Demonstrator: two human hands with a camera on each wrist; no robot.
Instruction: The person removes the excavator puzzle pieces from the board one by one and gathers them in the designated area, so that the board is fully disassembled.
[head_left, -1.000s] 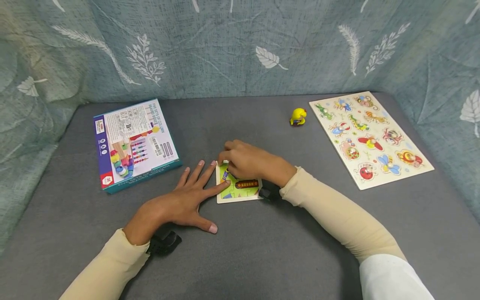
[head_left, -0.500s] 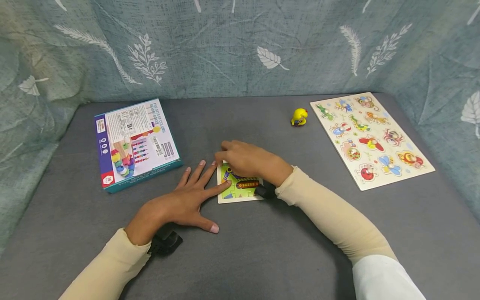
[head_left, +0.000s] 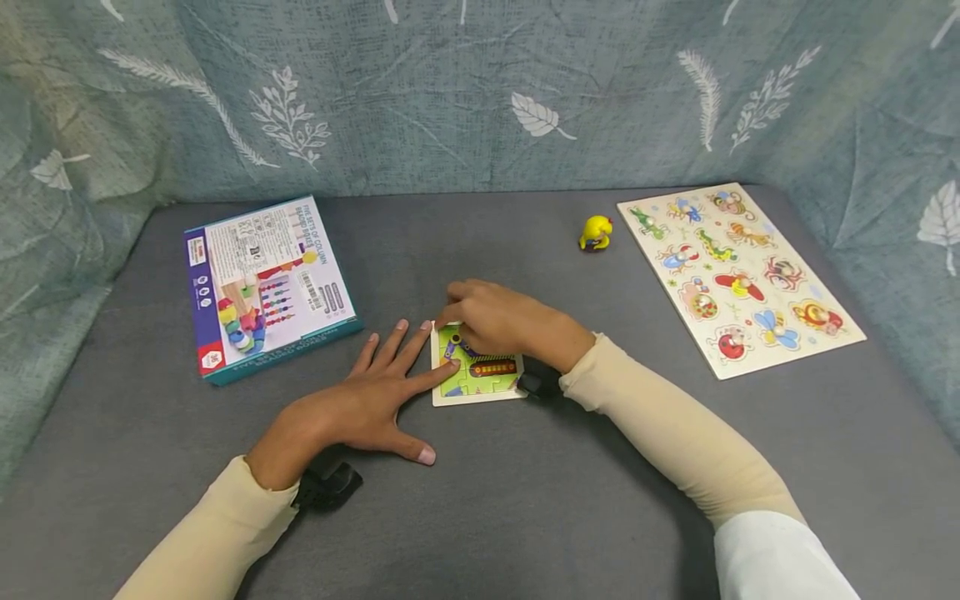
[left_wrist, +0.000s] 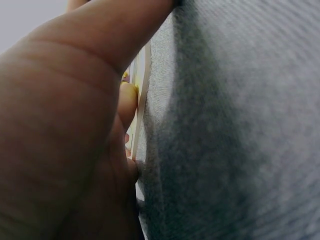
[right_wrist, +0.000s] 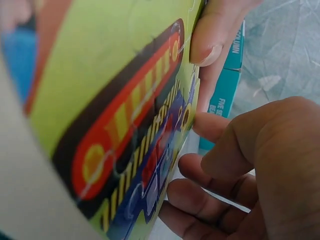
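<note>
A small jigsaw puzzle (head_left: pixel 491 386) with a digger-like picture on green lies in a pale frame. My left hand (head_left: pixel 360 414) is spread on the grey table, its index fingertip on the puzzle's left side. In the left wrist view, the left hand (left_wrist: pixel 65 100) hides most of the puzzle (left_wrist: pixel 143 85). Over the puzzle's far part is my right hand (head_left: pixel 498 318), fingers bent down. In the right wrist view, fingertips of the right hand (right_wrist: pixel 250 170) touch the puzzle (right_wrist: pixel 120 65) at its far side; no loose piece shows between them.
A toy box (head_left: pixel 273 287) lies at the left, behind the left hand. A yellow toy figure (head_left: pixel 596 233) stands at the back. A wooden insect puzzle board (head_left: pixel 738 279) lies at the right. A patterned curtain (head_left: pixel 450 100) hangs behind the grey table (head_left: pixel 465 525).
My right hand shifts slightly over the puzzle's far edge and back, its fingers changing position a little. The left hand keeps its place.
</note>
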